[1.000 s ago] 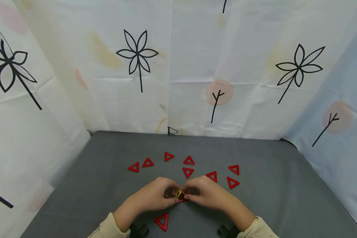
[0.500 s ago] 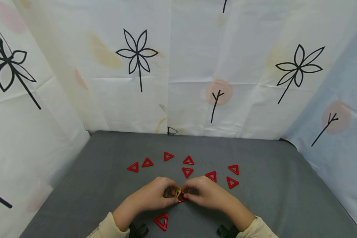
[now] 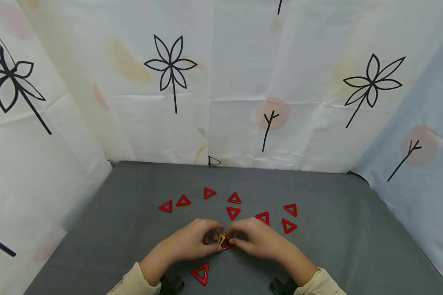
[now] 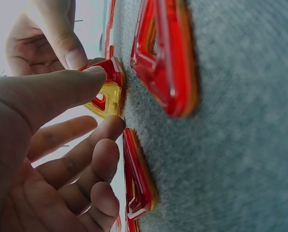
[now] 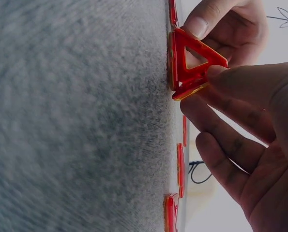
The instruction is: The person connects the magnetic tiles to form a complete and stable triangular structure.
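Both hands meet low in the middle of the head view, around a small tent-like build of triangular magnetic tiles (image 3: 226,247). In the left wrist view, the left hand (image 3: 195,241) pinches it with its thumb against a red face, and a yellow tile face (image 4: 112,92) shows below. On the other side, the right hand (image 3: 258,239) has its thumb on a corner of an upright red triangular tile (image 5: 183,70). That tile leans against others at its edges, the build's foot close to the grey cloth. Fingers partly hide the build.
A loose red triangular tile (image 3: 194,272) lies nearer the body, between the forearms. Farther off, several more red triangles (image 3: 233,218) are scattered flat on the grey table cloth (image 3: 336,246). A printed white curtain (image 3: 236,135) stands behind and at both sides.
Both hands stay at the same spot. Their fingertips have shifted slightly, and a little more of the yellow and red tiles shows between them.
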A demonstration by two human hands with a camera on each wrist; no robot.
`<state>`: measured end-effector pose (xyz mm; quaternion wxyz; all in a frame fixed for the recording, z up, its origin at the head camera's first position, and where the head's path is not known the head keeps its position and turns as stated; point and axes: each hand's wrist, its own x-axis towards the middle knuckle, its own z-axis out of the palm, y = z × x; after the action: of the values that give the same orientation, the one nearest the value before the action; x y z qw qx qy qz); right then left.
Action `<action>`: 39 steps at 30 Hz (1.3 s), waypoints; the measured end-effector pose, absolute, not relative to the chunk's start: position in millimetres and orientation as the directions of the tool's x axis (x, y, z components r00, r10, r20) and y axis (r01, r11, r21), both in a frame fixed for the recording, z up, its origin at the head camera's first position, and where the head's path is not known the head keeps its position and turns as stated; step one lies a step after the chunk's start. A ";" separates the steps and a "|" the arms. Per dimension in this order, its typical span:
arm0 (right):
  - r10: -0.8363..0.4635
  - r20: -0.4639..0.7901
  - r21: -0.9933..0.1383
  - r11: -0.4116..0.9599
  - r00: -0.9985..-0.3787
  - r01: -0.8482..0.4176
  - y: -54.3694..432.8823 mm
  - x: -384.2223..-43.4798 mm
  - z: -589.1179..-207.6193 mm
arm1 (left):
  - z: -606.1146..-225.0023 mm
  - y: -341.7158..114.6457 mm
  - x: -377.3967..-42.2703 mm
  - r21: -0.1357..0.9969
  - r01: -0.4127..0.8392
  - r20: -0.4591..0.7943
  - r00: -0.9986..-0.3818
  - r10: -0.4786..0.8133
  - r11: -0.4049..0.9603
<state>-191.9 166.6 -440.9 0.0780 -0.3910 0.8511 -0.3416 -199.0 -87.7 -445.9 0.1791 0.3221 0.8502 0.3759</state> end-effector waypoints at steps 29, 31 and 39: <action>-0.612 0.051 -0.562 0.636 -0.790 -0.529 227.7 -214.2 -423.8 | -445.8 -89.7 -199.9 0.694 0.439 -0.017 -0.783 0.622 0.571; -0.614 0.014 -0.542 0.659 -0.789 -0.522 227.9 -215.6 -424.1 | -445.6 -89.8 -200.1 0.688 0.440 -0.007 -0.791 0.612 0.576; -0.612 -0.044 -0.518 0.690 -0.790 -0.506 227.3 -217.3 -426.7 | -445.5 -90.1 -198.8 0.678 0.454 0.022 -0.798 0.602 0.578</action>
<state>-217.3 227.3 -426.7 0.1073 -0.3060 0.9129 -0.2479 -198.8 -90.1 -445.5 0.1059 0.2993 0.8820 0.3483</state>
